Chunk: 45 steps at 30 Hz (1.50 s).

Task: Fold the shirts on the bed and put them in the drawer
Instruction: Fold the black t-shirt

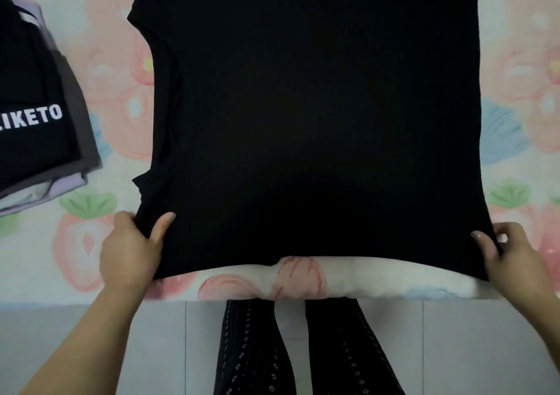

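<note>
A plain black shirt [315, 115] lies spread over the bed [100, 243], which has a pink floral sheet. The shirt's near edge hangs close to the bed's front edge. My left hand [133, 249] grips its near left corner, thumb on top of the cloth. My right hand [512, 258] grips its near right corner the same way. The shirt's far end runs out of the top of the view.
A stack of folded shirts [36, 115] sits on the bed at the left, the top one black with white letters. Below the bed's edge are a pale tiled floor [151, 349] and my legs in dark patterned trousers [251, 355].
</note>
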Motion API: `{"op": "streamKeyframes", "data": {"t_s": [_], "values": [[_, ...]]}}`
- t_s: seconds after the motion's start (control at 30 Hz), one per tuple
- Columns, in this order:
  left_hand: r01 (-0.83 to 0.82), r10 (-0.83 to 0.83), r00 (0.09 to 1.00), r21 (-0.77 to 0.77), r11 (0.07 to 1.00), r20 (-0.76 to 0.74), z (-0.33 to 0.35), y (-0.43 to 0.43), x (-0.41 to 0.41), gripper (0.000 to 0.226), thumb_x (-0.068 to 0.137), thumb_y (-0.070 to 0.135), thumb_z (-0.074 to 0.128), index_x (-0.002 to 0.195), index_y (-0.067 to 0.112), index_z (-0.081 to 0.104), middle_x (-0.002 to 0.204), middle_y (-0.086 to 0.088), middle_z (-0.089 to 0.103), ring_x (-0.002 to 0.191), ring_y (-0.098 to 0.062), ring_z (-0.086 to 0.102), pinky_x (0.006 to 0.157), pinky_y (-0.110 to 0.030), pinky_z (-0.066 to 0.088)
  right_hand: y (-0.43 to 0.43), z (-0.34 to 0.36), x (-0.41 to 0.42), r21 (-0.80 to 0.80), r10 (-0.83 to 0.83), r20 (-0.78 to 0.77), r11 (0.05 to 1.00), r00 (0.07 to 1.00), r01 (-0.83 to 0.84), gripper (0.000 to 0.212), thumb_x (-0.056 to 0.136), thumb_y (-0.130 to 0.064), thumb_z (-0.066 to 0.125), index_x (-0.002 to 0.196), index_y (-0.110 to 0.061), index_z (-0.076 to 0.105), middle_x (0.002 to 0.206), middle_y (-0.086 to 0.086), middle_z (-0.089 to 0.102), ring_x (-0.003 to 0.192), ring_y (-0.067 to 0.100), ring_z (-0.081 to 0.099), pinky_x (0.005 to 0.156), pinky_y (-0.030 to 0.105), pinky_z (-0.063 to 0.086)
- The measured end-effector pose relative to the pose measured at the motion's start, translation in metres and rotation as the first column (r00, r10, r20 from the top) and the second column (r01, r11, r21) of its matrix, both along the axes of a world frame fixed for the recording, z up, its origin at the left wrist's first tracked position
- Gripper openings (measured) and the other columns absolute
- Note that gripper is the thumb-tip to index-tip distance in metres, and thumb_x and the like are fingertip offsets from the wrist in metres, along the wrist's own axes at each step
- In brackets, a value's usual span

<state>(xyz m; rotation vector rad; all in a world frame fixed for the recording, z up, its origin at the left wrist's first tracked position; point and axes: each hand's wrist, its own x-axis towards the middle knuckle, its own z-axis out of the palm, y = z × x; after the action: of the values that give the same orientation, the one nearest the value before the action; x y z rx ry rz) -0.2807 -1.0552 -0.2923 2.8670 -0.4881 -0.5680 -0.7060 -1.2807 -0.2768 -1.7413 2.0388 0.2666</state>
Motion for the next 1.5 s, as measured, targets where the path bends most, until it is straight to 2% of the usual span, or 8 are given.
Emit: {"op": "streamKeyframes", "data": {"t_s": [0.37,0.47,0.6,0.83,1.07,1.17,1.3,1.5], "values": [[0.038,-0.04,0.997,0.03,0.999,0.064,0.003,0.001,0.006,0.057,0.084,0.049,0.054,0.114,0.003,0.036,0.092,-0.034,0.058,0.079,-0.051,0.056,0.058,-0.042,0.033,0.01,-0.013,-0.011,-0.205,0.082,-0.084,0.974,0.993,-0.097,0.046,0.084,-0.054,0.021,0.103,-0.014,0.035,0.049,0.012,0.041,0.049,0.037,0.051,0.045,0.03,0.029],[0.147,-0.161,0.954,0.073,0.986,0.251,0.008,-0.013,-0.014,0.056,0.088,0.041,0.056,0.126,0.003,0.04,0.105,-0.038,0.051,0.092,-0.053,0.05,0.068,-0.051,0.037,0.007,-0.011,0.011,-0.319,0.03,-0.183,0.944,0.983,-0.088,0.032,0.092,-0.035,0.028,0.108,-0.01,0.041,0.073,0.03,0.053,0.07,0.046,0.054,0.059,0.052,0.042],[0.601,-0.514,0.766,-0.146,0.786,0.386,0.015,-0.085,-0.086,0.055,0.088,0.04,0.043,0.137,0.017,0.037,0.135,-0.021,0.047,0.128,-0.039,0.033,0.099,-0.051,0.029,0.013,0.0,0.118,-0.628,0.367,-0.017,0.72,0.93,-0.296,0.04,0.086,-0.018,0.043,0.124,-0.006,0.051,0.117,0.024,0.055,0.115,0.04,0.047,0.096,0.046,0.034],[0.753,-0.751,0.651,0.031,0.657,0.106,-0.034,-0.113,-0.079,0.061,0.091,0.054,0.017,0.143,0.029,-0.002,0.153,0.001,-0.006,0.144,-0.025,0.001,0.113,-0.041,-0.004,0.001,-0.042,0.15,-0.217,0.67,0.019,0.727,0.742,-0.651,0.057,0.096,-0.043,0.024,0.145,-0.022,0.003,0.156,0.0,0.003,0.144,0.019,0.0,0.115,0.038,-0.002],[0.587,-0.591,0.802,0.07,0.807,0.085,-0.022,-0.037,-0.011,0.07,0.086,0.05,0.025,0.146,0.013,0.022,0.154,-0.015,0.012,0.141,-0.037,0.014,0.11,-0.054,0.015,-0.005,-0.019,-0.009,-0.099,0.234,-0.157,0.963,0.959,-0.251,0.068,0.089,-0.04,0.021,0.141,0.004,0.03,0.147,0.027,0.027,0.137,0.041,0.024,0.112,0.051,0.019],[0.577,-0.577,0.812,0.023,0.816,0.086,-0.012,-0.043,-0.033,0.067,0.088,0.049,0.026,0.146,0.018,0.015,0.155,-0.012,0.008,0.142,-0.036,0.004,0.111,-0.055,0.003,-0.001,-0.002,-0.008,-0.114,-0.084,0.057,0.989,0.995,0.09,0.064,0.081,-0.053,0.037,0.114,-0.002,0.055,0.11,0.023,0.056,0.107,0.032,0.051,0.091,0.041,0.039],[0.665,-0.665,0.747,-0.006,0.747,0.018,-0.005,-0.06,-0.087,0.062,0.089,0.049,0.025,0.144,0.022,0.015,0.153,-0.009,0.007,0.14,-0.031,0.001,0.109,-0.056,0.004,0.014,-0.006,0.02,0.244,-0.409,0.241,0.903,0.88,0.353,0.041,0.078,-0.044,0.068,0.096,-0.008,0.058,0.089,0.005,0.062,0.079,0.02,0.058,0.064,0.028,0.041],[0.68,-0.68,0.733,-0.01,0.733,-0.037,-0.003,-0.054,-0.088,0.068,0.089,0.063,0.015,0.142,0.022,0.021,0.151,-0.01,0.009,0.14,-0.03,0.005,0.11,-0.055,0.01,0.021,0.002,0.007,-0.027,-0.238,0.017,0.971,0.971,0.238,0.035,0.083,-0.038,0.065,0.082,-0.004,0.056,0.08,0.014,0.061,0.083,0.035,0.058,0.071,0.039,0.041]]}}
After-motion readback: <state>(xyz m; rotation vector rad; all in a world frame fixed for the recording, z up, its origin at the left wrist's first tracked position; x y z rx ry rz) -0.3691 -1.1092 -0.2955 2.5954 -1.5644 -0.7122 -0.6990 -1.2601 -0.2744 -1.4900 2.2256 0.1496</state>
